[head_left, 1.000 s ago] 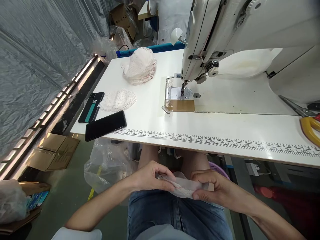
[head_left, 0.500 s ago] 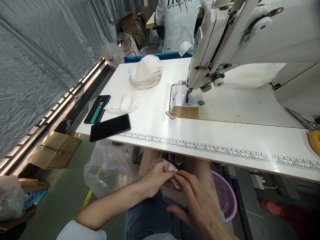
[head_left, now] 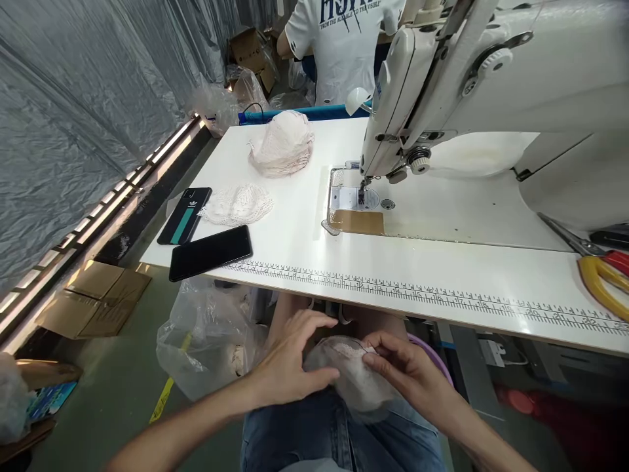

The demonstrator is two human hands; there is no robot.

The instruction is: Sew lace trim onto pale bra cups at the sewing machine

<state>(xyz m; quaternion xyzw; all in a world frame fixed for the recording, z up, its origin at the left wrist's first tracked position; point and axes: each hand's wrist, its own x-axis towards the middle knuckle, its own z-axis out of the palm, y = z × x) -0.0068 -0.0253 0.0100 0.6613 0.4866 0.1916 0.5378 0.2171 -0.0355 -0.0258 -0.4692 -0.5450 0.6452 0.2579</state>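
Both my hands work over my lap, below the front edge of the white sewing table [head_left: 442, 262]. A small clear plastic bag [head_left: 356, 377] holding white lace pieces rests on my jeans. My left hand [head_left: 289, 364] lies against the bag's left side, its thumb pressing the plastic and its fingers curved over the top. My right hand [head_left: 410, 373] pinches the bag's upper edge between thumb and fingertips.
A white sewing machine [head_left: 481, 98] stands at the back right. Two phones [head_left: 210, 252] and lace pieces [head_left: 238, 203] lie on the left, a stack of lace cups [head_left: 284, 144] behind them, scissors [head_left: 602, 272] at the right edge. A person in a white shirt [head_left: 344, 46] sits beyond; a plastic bag [head_left: 206, 341] sits on the floor.
My right hand has drawn back from over the bag and now pinches its top edge. My left hand has spread over the bag's left side. The view has tilted slightly.
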